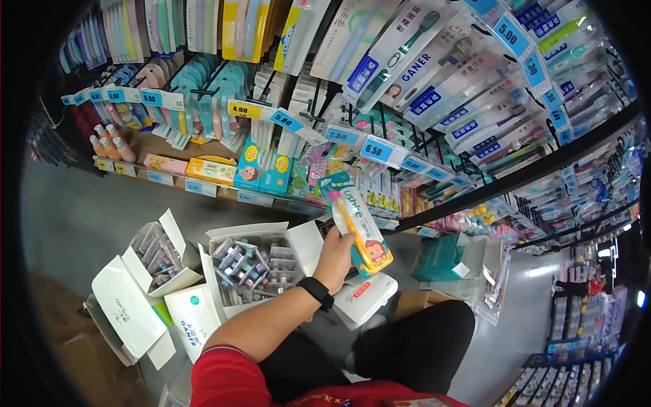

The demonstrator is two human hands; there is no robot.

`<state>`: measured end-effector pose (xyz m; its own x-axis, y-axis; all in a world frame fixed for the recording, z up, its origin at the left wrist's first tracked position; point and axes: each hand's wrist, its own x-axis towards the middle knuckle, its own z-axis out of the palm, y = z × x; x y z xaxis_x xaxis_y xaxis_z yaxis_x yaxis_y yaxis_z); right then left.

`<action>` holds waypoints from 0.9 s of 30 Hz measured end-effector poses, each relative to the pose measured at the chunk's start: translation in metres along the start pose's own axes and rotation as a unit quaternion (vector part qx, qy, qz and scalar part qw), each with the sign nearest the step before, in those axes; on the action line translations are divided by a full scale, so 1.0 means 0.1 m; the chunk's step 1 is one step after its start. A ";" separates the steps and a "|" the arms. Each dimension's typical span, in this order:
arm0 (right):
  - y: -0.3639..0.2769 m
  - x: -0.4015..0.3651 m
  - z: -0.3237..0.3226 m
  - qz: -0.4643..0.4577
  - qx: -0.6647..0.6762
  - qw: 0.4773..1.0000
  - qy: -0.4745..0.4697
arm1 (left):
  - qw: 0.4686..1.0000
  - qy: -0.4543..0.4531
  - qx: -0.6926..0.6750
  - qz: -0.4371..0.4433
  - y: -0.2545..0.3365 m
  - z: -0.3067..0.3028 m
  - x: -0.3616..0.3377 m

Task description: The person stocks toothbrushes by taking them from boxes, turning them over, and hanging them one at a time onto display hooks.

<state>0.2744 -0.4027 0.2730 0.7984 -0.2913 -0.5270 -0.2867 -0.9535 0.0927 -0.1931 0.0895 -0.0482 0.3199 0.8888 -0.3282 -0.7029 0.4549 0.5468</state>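
Observation:
A hand with a dark wristband [334, 258] reaches up from the red sleeve at the lower left; it is my left hand. Its fingers are closed on a toothbrush pack [359, 227], which has a green top, a yellow brush and a monkey picture. The pack is held upright, slightly tilted, in front of the lower shelf. Below my left hand lies a white box with a red label [366, 298]. Just left of it, an open carton [230, 232] holds several small clear packs [247, 264]. My right hand does not show.
Hanging toothbrush packs [407, 51] fill the rack above, over a strip of price tags [380, 150]. Open white boxes [129, 305] stand on the floor at left. A teal box [434, 258] stands at right. Pink bottles [112, 146] are on the lower shelf.

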 end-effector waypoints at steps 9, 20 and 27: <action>-1.21 -1.61 -0.85 -0.457 0.126 0.869 0.142 | 0.999 -0.005 -0.022 -0.028 0.05 0.06 -0.09; -1.50 -1.91 -0.28 -0.439 -0.011 0.893 0.098 | 0.999 -0.035 0.016 -0.022 -0.04 0.10 -0.11; 0.07 -1.21 -1.01 -0.123 -0.013 0.981 0.151 | 0.996 -0.054 0.071 -0.025 -0.15 0.03 -0.11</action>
<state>0.2293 -0.3824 0.4231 0.9632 -0.0590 -0.2621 -0.0564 -0.9983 0.0174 -0.1845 0.0732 -0.0504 0.4243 0.8622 -0.2768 -0.5902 0.4951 0.6376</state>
